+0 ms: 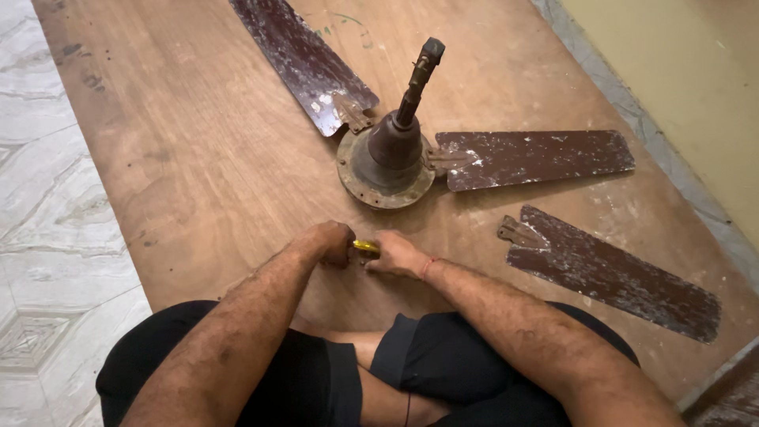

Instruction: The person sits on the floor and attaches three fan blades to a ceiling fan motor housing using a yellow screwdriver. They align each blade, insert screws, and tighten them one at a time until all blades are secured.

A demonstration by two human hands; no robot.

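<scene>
While both hands, left hand (332,241), right hand (395,253), close on a yellow tool (365,247), fan motor (387,162) just beyond, loose blade (609,273) right.

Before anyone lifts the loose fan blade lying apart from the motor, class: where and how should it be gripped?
Grip the loose fan blade across its long flat edges at mid-length, coming from above. It lies flat on the wooden board, and its metal bracket end looks jagged.

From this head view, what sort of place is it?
Probably a home floor used for repairs: a wooden board on marble-patterned floor tiles, with a dismantled old ceiling fan and a detached blade.
</scene>
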